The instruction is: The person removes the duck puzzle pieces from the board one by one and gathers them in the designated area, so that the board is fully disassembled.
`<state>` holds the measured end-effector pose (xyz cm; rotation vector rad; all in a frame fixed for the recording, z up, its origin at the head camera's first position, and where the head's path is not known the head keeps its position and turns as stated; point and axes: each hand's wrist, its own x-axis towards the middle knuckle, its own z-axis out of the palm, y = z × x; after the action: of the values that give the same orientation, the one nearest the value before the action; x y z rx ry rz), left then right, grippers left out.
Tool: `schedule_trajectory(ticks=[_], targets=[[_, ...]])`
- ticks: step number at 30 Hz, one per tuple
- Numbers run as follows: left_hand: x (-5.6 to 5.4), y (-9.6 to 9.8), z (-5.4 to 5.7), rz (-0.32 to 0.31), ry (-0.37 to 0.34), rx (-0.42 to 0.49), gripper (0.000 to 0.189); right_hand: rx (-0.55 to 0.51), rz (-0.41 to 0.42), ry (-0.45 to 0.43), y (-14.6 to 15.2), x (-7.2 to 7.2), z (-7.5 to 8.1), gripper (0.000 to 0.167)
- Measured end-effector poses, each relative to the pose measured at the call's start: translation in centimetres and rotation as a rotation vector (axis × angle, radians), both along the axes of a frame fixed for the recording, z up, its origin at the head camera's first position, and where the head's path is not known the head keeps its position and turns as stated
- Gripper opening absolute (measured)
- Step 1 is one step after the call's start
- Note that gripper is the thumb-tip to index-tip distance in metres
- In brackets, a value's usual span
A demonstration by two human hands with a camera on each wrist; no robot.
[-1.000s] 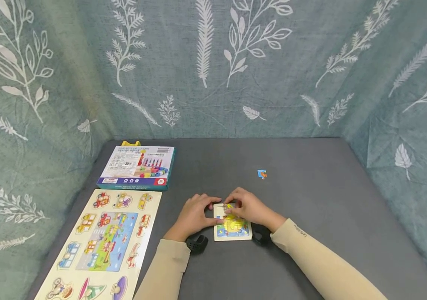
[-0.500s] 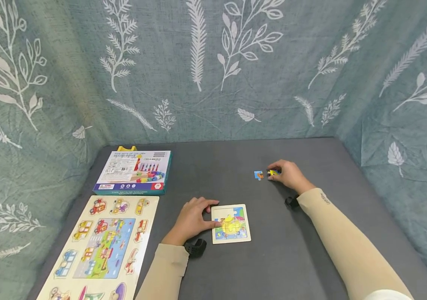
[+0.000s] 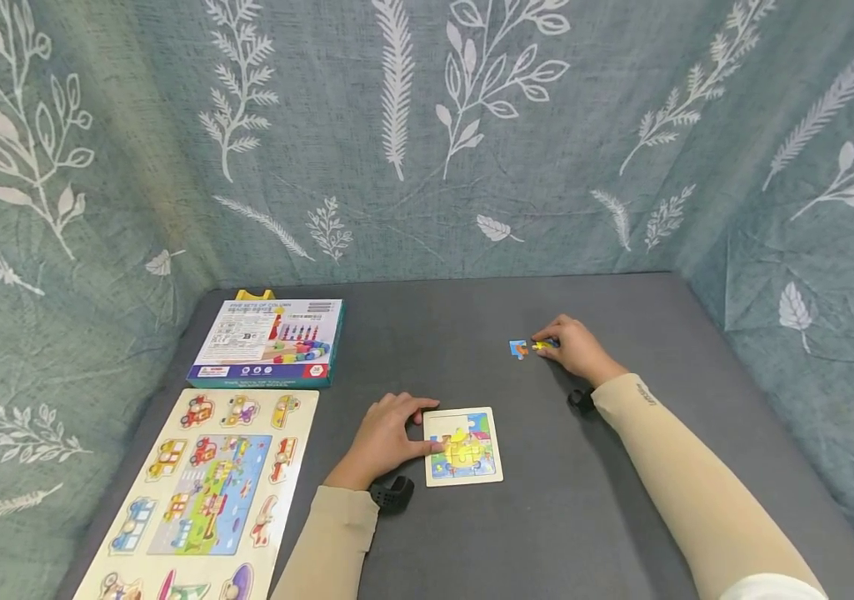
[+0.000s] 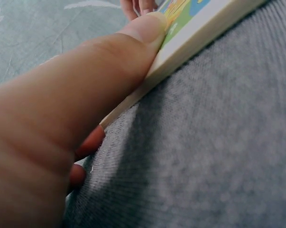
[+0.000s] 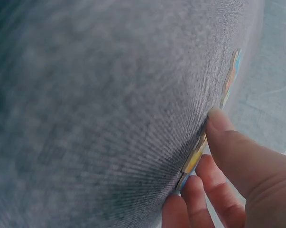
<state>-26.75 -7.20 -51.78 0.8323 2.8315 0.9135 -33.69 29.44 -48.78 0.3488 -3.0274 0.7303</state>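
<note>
A small square jigsaw puzzle board [image 3: 464,471] with a yellow picture lies on the dark cloth; an open space shows in its upper left part. My left hand [image 3: 389,437] holds the board's left side, the thumb [image 4: 138,40] over its rim and the other fingers along the edge. Farther off to the right, my right hand [image 3: 580,346] pinches a yellow puzzle piece [image 3: 544,344] at the cloth's surface, partly hidden by the fingers. Just left of it lies a blue and orange puzzle piece [image 3: 518,348]. In the right wrist view the yellow piece [image 5: 194,159] sits between thumb and fingers.
A large wooden peg puzzle board [image 3: 202,492] with vehicle pieces lies at the left. Behind it is a flat toy box [image 3: 269,342], with a yellow object [image 3: 254,295] showing past its back edge. A leaf-patterned curtain [image 3: 427,142] surrounds the table.
My right hand has left the small board and moved away to the right with the yellow piece, down beside the blue and orange one. My left hand stays at the board.
</note>
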Motion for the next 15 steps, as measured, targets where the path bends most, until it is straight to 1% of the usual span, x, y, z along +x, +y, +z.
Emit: schedule_trajectory(ticks=[3, 8, 15], targets=[[-0.20, 0.20, -0.04, -0.004, 0.000, 0.001, 0.068, -0.011, 0.001, 0.003, 0.01, -0.16, 0.07, 0.025], [-0.59, 0.50, 0.15, -0.009, 0.004, 0.011, 0.068, -0.025, -0.037, -0.007, 0.25, -0.33, 0.40, 0.025], [-0.91, 0.30, 0.24, -0.015, 0.030, 0.014, 0.068, 0.003, -0.011, 0.037, -0.16, -0.58, 0.93, 0.027]])
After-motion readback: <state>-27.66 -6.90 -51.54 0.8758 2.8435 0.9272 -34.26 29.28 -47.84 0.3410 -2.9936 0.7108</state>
